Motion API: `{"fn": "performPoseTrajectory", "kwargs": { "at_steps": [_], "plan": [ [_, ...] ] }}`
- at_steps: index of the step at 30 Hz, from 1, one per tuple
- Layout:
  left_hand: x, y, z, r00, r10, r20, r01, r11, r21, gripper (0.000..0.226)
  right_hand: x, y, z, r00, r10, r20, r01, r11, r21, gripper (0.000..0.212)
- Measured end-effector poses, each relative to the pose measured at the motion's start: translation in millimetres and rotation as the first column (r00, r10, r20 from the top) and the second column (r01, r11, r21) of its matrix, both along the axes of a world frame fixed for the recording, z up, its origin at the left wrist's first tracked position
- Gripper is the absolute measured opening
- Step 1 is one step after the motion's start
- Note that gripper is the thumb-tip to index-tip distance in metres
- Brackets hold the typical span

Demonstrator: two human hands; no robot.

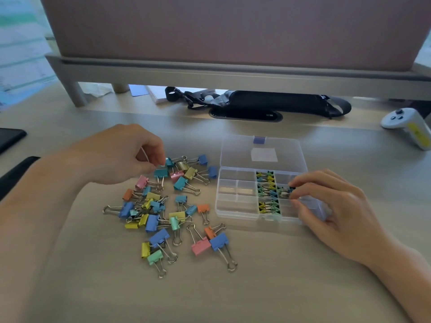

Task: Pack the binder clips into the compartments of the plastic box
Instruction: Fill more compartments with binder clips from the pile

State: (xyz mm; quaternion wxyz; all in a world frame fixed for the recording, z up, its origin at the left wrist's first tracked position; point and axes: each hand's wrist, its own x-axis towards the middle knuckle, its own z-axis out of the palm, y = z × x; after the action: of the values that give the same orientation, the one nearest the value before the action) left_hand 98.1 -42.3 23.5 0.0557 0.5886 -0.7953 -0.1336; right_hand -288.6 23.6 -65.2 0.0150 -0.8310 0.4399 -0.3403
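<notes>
Loose clips [152, 222] litter the bench [256, 287] left of the box [225, 206]. There the left hand [126, 157] pinches a teal clip [161, 172]. The right hand [338, 206] pinches a small clip [290, 190] over a compartment. They look light, stiff and slick, so I'd grip the painted body.

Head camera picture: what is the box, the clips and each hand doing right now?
plastic box, open, lid flat behind it.
packed clips, in the middle compartments.
loose binder clips, scattered on the table.
left hand, pinches a teal clip.
right hand, pinches a small clip over the box.
</notes>
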Motion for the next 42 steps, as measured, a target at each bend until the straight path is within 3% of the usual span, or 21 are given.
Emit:
{"fn": "performPoseTrajectory", "kwargs": {
  "at_steps": [3,8,13,21,26,29,36,42],
  "plan": [
    [-0.5,0.2,2.9,1.000,-0.017,0.016,0.017,1.000,0.014,0.024,0.7,0.3,0.0,1.000,-0.004,-0.001,0.004,1.000,-0.004,0.013],
    [-3.5,10.1,9.1,0.987,-0.050,0.151,0.019,0.979,0.204,0.017,0.6,-0.2,-0.6,1.000,-0.006,0.005,0.006,1.000,0.007,0.016],
    [-7.4,10.2,2.8,0.968,-0.011,0.251,-0.047,0.973,0.226,0.023,3.1,-0.1,0.2,0.999,-0.007,0.033,0.007,1.000,0.003,0.021],
    [-18.3,11.5,-1.6,0.983,-0.082,0.161,0.038,0.965,0.259,0.012,4.0,0.2,1.1,0.999,-0.012,0.041,0.011,1.000,0.013,0.021],
    [-15.5,10.3,0.7,0.994,-0.056,0.093,0.040,0.985,0.169,0.017,3.8,1.0,1.8,0.999,-0.009,0.041,0.009,1.000,0.011,0.022],
    [-13.2,16.0,10.5,0.995,-0.069,0.077,0.045,0.960,0.277,0.024,3.2,0.3,1.2,0.999,-0.016,0.036,0.015,1.000,0.015,0.019],
    [-29.8,21.7,2.6,0.978,-0.104,0.182,0.041,0.945,0.324,0.020,3.0,0.2,1.0,0.999,-0.013,0.035,0.012,1.000,0.012,0.020],
    [-31.0,25.2,7.4,0.983,-0.091,0.157,0.040,0.953,0.302,0.017,1.1,0.4,1.1,1.000,-0.005,0.025,0.005,1.000,0.023,0.014]
  ]
}}
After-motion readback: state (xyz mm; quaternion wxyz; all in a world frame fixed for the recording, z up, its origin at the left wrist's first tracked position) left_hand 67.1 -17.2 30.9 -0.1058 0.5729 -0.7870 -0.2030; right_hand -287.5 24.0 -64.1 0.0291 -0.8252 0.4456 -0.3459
